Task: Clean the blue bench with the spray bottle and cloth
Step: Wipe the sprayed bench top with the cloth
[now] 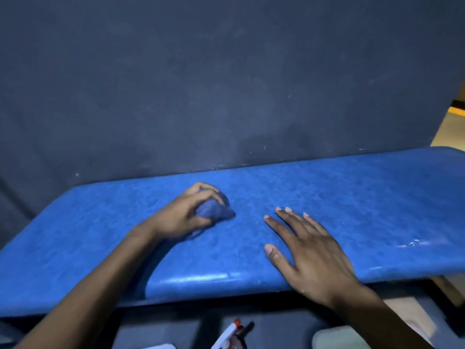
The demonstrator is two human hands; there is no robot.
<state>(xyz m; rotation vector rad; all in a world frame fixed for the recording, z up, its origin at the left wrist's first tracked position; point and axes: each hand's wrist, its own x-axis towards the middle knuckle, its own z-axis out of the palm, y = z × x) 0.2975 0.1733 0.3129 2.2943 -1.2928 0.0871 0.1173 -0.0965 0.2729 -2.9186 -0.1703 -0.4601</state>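
The blue bench (352,197) stretches across the view, its glossy top shining wet at the right. My left hand (186,212) grips a bunched blue cloth (216,211) and presses it onto the bench left of centre. My right hand (307,248) lies flat on the bench near its front edge, fingers spread and straight, holding nothing. The spray bottle (231,335) shows only its white head with an orange nozzle tip and black trigger, below the bench's front edge at the bottom of the view.
A dark blue-grey wall (226,84) rises directly behind the bench. At the far right a strip of lit beige floor (450,127) shows past the wall. A pale object (337,338) lies on the floor under the bench.
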